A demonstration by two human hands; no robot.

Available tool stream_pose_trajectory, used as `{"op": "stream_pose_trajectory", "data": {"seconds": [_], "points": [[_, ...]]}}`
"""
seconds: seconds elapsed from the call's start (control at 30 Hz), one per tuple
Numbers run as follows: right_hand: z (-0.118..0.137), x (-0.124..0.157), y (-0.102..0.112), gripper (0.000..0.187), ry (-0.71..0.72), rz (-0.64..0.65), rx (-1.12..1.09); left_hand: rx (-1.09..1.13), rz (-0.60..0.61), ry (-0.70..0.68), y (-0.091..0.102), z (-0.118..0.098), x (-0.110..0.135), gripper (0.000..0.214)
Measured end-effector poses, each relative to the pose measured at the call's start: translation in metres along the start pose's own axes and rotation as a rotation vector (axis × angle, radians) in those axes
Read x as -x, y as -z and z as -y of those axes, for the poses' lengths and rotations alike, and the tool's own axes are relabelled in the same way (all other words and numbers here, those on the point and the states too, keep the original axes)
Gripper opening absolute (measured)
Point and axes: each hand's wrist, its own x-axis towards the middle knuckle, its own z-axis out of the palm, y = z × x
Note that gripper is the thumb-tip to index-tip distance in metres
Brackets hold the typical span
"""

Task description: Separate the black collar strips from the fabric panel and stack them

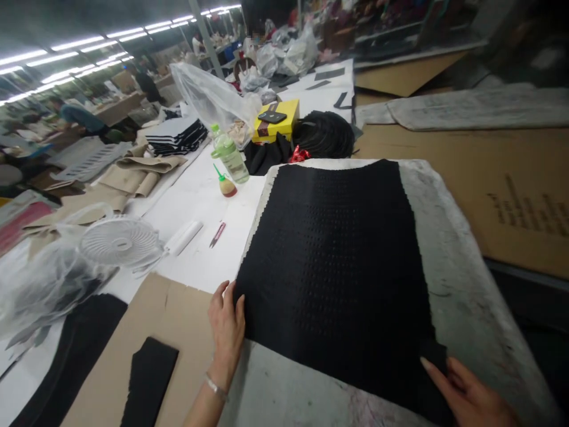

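A large black panel (329, 267), jagged along its sides and marked with rows of small dots, lay spread over a grey, stained board (457, 255) right in front of the person. The left hand (227, 323) was at the panel's left edge near the lower corner, its fingers slightly curled and close together; I couldn't tell whether they pinched the cloth or only rested there. At the lower right corner, the right hand (471, 385) had its fingers closed on a small black flap (432, 354), thumb on top. Whether that was a folded corner or a separate piece, I couldn't make out.

To the left, on the white counter (200, 270), lay a pair of red-handled snips (217, 235), with a green-nozzled squeeze bottle (226, 185) beyond, just beside a larger clear bottle (232, 159). A white fan (119, 240) was farther left, and a black phone (272, 117) rested on a yellow box (288, 115).
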Motion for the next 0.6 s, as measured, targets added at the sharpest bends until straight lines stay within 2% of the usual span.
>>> {"op": "stream_pose_trajectory", "data": {"seconds": [0.1, 0.2, 0.37, 0.6], "points": [[0.031, 0.007, 0.011, 0.043, -0.097, 0.081, -0.080, 0.018, 0.111, -0.114, -0.011, -0.009, 0.018, 0.053], [0.047, 0.009, 0.011, 0.041, -0.083, 0.057, -0.106, -0.065, 0.202, -0.190, -0.021, -0.014, 0.033, 0.069], [0.054, 0.011, 0.012, 0.039, -0.043, -0.014, -0.066, -0.149, 0.209, -0.285, -0.027, -0.013, 0.042, 0.075], [0.058, 0.011, 0.012, 0.034, -0.044, -0.005, -0.053, -0.158, 0.260, -0.335, -0.023, -0.010, 0.045, 0.073]]}}
